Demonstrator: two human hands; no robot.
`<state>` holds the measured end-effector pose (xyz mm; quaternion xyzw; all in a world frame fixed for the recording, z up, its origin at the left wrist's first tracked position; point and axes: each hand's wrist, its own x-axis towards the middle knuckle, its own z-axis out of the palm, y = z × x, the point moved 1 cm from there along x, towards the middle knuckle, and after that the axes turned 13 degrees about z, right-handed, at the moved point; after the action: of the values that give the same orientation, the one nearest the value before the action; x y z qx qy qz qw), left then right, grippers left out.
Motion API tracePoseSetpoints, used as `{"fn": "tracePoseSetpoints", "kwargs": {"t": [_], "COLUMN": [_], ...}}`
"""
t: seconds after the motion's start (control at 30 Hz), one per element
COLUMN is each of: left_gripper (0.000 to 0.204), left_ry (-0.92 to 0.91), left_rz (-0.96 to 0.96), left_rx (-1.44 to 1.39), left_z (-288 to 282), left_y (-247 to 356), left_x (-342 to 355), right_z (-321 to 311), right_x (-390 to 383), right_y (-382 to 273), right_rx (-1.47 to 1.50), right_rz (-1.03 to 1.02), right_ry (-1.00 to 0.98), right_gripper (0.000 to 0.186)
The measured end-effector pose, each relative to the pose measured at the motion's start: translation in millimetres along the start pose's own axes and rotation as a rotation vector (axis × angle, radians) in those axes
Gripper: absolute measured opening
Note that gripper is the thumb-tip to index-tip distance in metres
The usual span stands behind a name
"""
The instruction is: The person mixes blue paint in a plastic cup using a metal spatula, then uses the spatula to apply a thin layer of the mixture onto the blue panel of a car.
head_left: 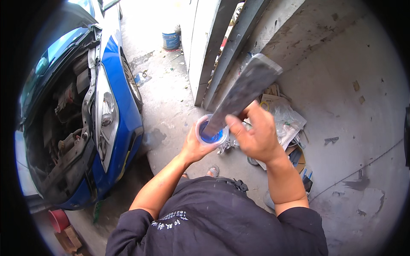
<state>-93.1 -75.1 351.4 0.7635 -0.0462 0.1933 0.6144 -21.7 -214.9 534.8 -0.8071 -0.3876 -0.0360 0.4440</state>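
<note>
My left hand (193, 146) is wrapped around a clear plastic cup (225, 135) in front of my chest. Blue paint (217, 139) shows inside it. A long, flat grey stirring stick (244, 87) slants up and to the right out of the cup, its lower end down at the paint. My right hand (259, 137) grips this stick from the right side, thumb along its near edge. The fingers behind the stick are partly hidden, and the stick's upper part looks slightly blurred.
A blue car (121, 109) with its hood raised stands on the left. Ahead are a blue bucket (171, 41) and a pale door panel (203, 55). Paper and plastic sheets (284, 115) lie piled by the grey wall (358, 136). A red tub (59, 220) sits at lower left.
</note>
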Motion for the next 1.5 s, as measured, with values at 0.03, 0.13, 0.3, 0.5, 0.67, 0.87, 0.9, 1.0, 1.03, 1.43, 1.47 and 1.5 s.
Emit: {"fn": "tracePoseSetpoints", "kwargs": {"t": [0.03,0.13,0.3,0.5,0.67,0.87,0.9,1.0,1.03,1.43,1.47,1.5], "left_gripper": [0.088,0.088,0.087,0.090,0.089,0.092,0.092,0.093,0.093,0.093,0.093,0.093], "left_ry": [-0.045,-0.056,-0.162,-0.283,-0.410,-0.433,-0.453,-0.472,-0.462,-0.460,-0.468,-0.502], "left_rz": [-0.024,0.033,-0.027,-0.077,-0.149,-0.204,-0.177,-0.115,-0.099,-0.144,-0.174,-0.187], "left_rx": [-0.020,-0.012,-0.167,-0.222,-0.327,-0.440,-0.417,-0.354,-0.342,-0.409,-0.391,-0.394], "left_z": [-0.5,-6.5,-6.3,-14.9,-19.8,-13.0,-13.9,-22.0,-22.9,-12.3,-11.2,-12.8], "left_y": [-10.3,-4.0,9.0,-1.9,-1.5,0.6,0.4,-0.5,-0.4,-0.8,3.8,6.1], "left_x": [-1.4,-5.1,1.8,7.6,7.7,10.2,11.4,8.0,7.7,0.9,6.5,8.6], "right_z": [1.2,-23.3,-0.4,-29.9,-11.4,-22.7,-14.0,-27.3,-34.1,-41.8,-32.1,-20.8], "right_x": [-7.6,-17.1,2.2,-5.7,-19.0,-4.2,-8.9,-26.2,-26.4,-15.9,-9.7,-6.4], "right_y": [-0.3,13.0,-3.1,21.2,6.1,19.1,14.5,17.5,25.8,31.3,31.1,13.0], "right_rx": [-0.088,0.097,0.000,0.207,-0.006,0.084,0.042,0.059,0.221,0.228,0.161,0.106], "right_rz": [-0.074,0.230,0.058,0.344,0.028,0.261,0.177,0.102,0.250,0.348,0.279,0.115], "right_ry": [-0.056,0.031,-0.023,0.033,-0.153,-0.038,-0.120,-0.198,-0.110,-0.046,-0.061,-0.131], "right_gripper": [0.012,0.013,0.015,0.014,0.015,0.015,0.014,0.026,0.021,0.014,0.015,0.015]}}
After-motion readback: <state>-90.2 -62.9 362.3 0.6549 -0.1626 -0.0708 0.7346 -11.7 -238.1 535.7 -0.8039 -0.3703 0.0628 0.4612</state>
